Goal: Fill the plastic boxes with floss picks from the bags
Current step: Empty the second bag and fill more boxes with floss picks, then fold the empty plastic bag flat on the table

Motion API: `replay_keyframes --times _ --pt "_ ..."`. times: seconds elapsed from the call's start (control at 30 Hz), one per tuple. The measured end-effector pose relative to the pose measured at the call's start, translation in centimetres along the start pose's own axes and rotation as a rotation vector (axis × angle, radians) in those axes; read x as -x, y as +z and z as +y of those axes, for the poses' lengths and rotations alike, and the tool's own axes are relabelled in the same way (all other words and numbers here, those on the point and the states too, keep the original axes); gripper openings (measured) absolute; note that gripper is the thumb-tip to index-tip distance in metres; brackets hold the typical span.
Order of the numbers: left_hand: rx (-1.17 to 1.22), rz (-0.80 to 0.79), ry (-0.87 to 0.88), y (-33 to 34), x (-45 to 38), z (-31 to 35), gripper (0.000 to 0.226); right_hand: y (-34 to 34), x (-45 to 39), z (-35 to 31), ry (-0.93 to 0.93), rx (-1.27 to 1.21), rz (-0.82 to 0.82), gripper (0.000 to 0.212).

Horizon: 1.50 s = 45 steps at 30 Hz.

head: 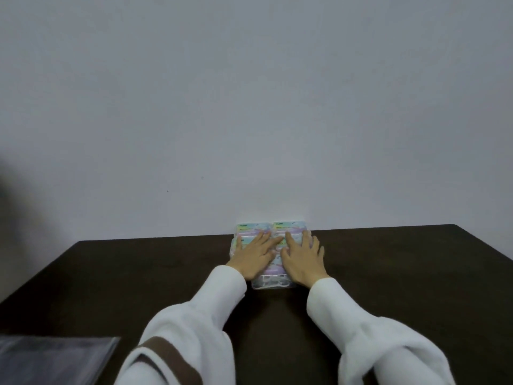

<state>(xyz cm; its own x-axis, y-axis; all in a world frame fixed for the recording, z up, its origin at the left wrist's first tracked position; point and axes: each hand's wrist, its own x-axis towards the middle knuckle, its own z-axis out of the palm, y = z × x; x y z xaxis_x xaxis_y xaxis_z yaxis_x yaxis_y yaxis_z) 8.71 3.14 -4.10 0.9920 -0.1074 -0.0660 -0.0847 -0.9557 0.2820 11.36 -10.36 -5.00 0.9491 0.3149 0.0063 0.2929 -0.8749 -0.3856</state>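
Several small clear plastic boxes with pastel labels (288, 227) lie packed together in a block at the far edge of the dark table (416, 273), against the wall. My left hand (253, 257) rests flat on the left boxes with its fingers straight. Beside it, my right hand (302, 259) lies flat on the right boxes, fingers spread. The nearest box (272, 282) shows white floss picks through its clear side. Both hands cover much of the block. No bag of floss picks shows clearly.
A grey, glossy flat sheet or bag (52, 359) lies at the near left corner of the table. A plain white wall (249, 107) rises right behind the boxes. White sleeves cover both forearms.
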Motion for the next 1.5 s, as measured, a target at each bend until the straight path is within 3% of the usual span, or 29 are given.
replay_keyframes --times 0.17,0.33,0.6,0.73,0.97,1.1,1.2,1.3,1.4,1.5 --pt "0.059 0.015 0.007 0.2 0.1 0.0 0.048 -0.1 -0.2 -0.8 -0.001 0.169 -0.003 0.052" --pt "0.232 0.182 0.013 0.2 1.5 0.0 0.047 -0.4 0.1 -1.4 -0.164 0.218 0.122 0.043" --pt "0.353 0.3 -0.061 -1.2 7.2 -2.7 0.051 0.3 3.4 -6.2 -0.341 -0.056 0.114 0.034" --pt "0.31 0.307 -0.16 -2.8 11.7 -5.0 0.04 1.2 5.6 -9.9 -0.445 -0.037 0.082 0.035" --pt "0.297 0.401 -0.417 -4.4 22.5 -11.0 0.033 4.4 10.3 -18.2 -0.6 -0.109 -0.172 0.032" --pt "0.172 0.482 -0.73 -4.6 29.5 -14.6 0.033 7.0 13.2 -23.2 -0.673 -0.121 -0.282 0.04" --pt "-0.036 0.393 -1.027 -4.0 34.0 -16.9 0.04 8.3 14.9 -25.8 -0.708 -0.094 -0.344 0.045" --pt "0.103 0.399 -1.207 -2.9 37.8 -18.0 0.051 9.5 16.1 -27.6 -0.722 0.047 -0.392 0.049" --pt "0.207 0.488 -1.183 -2.0 39.8 -18.6 0.056 10.0 16.4 -28.6 -0.716 0.113 -0.382 0.062" --pt "0.33 0.664 -1.047 -1.6 40.5 -18.6 0.054 9.8 16.6 -29.3 -0.678 0.088 -0.405 0.073"
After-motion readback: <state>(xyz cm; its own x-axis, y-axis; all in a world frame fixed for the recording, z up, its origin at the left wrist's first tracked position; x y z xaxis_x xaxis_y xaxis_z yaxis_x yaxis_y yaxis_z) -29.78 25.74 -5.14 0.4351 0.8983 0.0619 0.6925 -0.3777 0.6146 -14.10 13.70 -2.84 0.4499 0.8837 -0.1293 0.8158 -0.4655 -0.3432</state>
